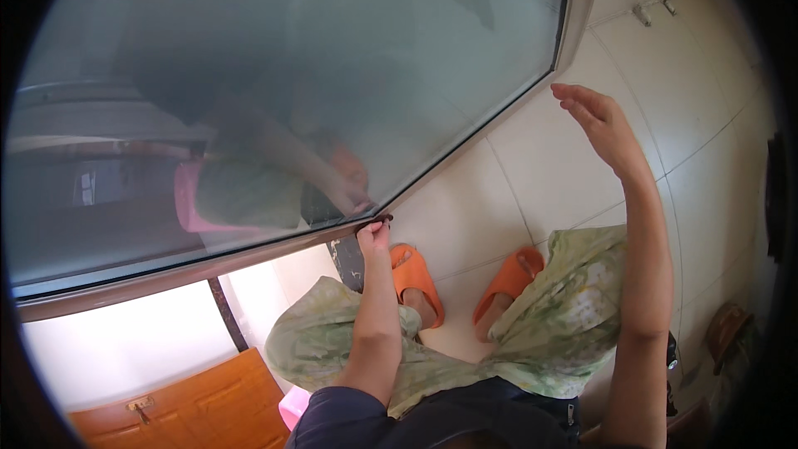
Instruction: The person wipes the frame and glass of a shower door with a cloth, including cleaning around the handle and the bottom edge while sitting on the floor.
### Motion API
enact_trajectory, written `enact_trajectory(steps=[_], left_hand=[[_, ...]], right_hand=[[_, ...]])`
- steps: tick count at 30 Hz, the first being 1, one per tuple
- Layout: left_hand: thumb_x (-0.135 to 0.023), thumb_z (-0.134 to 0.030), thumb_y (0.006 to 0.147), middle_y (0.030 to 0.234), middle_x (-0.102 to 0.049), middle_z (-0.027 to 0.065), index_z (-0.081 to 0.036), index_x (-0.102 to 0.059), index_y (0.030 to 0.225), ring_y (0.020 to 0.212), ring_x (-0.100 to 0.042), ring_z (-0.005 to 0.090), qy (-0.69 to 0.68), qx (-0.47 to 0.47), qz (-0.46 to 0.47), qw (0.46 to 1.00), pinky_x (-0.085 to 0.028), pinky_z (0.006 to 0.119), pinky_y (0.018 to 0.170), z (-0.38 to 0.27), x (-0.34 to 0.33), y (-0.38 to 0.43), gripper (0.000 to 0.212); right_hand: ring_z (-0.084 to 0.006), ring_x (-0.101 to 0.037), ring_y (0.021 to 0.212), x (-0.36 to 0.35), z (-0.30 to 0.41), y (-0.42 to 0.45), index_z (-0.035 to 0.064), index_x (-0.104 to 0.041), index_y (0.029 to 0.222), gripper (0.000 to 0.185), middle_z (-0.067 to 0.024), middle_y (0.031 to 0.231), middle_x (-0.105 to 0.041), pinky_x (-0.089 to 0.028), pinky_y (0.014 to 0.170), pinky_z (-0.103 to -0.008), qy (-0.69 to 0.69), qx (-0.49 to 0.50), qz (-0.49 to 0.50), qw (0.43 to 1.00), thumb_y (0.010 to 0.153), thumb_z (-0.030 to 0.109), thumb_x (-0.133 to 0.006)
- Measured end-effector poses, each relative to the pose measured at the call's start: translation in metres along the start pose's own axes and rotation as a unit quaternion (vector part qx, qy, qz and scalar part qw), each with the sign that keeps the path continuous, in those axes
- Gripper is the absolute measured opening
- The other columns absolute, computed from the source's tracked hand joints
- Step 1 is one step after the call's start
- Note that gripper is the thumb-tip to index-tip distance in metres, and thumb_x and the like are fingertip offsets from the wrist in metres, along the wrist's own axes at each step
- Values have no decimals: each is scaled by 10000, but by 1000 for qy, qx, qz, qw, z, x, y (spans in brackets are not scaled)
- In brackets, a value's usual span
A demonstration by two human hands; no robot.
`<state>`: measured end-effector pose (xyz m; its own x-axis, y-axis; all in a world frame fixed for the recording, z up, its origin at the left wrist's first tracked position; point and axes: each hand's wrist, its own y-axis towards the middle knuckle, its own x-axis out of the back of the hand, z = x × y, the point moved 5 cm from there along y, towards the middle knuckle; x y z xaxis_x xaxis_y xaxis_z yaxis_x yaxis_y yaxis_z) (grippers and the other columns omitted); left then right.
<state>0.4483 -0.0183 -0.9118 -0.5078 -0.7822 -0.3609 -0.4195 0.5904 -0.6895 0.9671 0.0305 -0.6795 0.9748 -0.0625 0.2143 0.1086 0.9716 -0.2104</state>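
A large framed glass panel fills the upper left, its surface dark and reflective. Along its near side runs a brownish frame edge that bends at a corner. At this corner my left hand has its fingers closed on a small dark piece, mostly hidden by the fingertips. My right hand is held up over the floor beside the panel's far right corner. Its fingers are stretched out and nothing is in it; a small gap seems to separate the fingertips from the frame.
My feet, in orange slippers, rest on the pale tiled floor. A dark scuffed block stands by the left slipper. At lower left are a wooden door with a latch and a pink plastic object. A brown object lies at right.
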Motion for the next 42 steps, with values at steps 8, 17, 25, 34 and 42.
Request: enact_trajectory(steps=[8, 17, 25, 34, 42], left_hand=[[-419, 199, 646, 1114, -485, 272, 251, -463, 890, 1182, -402, 366, -29, 76, 33, 996, -287, 459, 1101, 76, -59, 3, 254], [-379, 235, 500, 1293, -404, 98, -49, -450, 1239, 1264, -310, 308, -20, 149, 164, 975, -155, 551, 1100, 108, -115, -14, 795], [-354, 205, 498, 1268, -450, 115, -50, -494, 1180, 1252, -358, 345, -63, 100, -52, 992, -178, 549, 1095, -1, 17, 26, 741], [-404, 238, 636, 1169, -430, 213, 180, -474, 957, 1171, -390, 342, -52, 78, -23, 995, -324, 492, 1063, 84, -47, -12, 334], [-361, 255, 581, 1244, -395, 173, 74, -478, 1115, 1201, -379, 322, -100, 260, 149, 949, -322, 492, 1060, 193, -190, -35, 575]], right_hand=[[-193, -533, 1102, -2, -3, 4, 20, -564, 1212, 327, -112, 1164, -604, -377, 975, -317, 14, 12, 6, 1000, 942, 183, -474], [-218, -532, 1137, 8, -5, 1, 9, -557, 1217, 319, -137, 1185, -599, -383, 979, -314, -21, -23, -13, 999, 951, 155, -458], [-213, -537, 1132, 6, -6, 4, 4, -560, 1210, 317, -138, 1168, -607, -383, 981, -310, -34, 11, -3, 999, 950, 156, -464], [-190, -543, 1092, 7, -3, 1, 23, -575, 1201, 317, -107, 1140, -615, -382, 976, -313, -36, 9, -3, 999, 943, 183, -484], [-194, -541, 1094, 0, 3, 4, 21, -570, 1207, 325, -111, 1160, -607, -378, 979, -307, -19, 5, 2, 1000, 946, 194, -483]])
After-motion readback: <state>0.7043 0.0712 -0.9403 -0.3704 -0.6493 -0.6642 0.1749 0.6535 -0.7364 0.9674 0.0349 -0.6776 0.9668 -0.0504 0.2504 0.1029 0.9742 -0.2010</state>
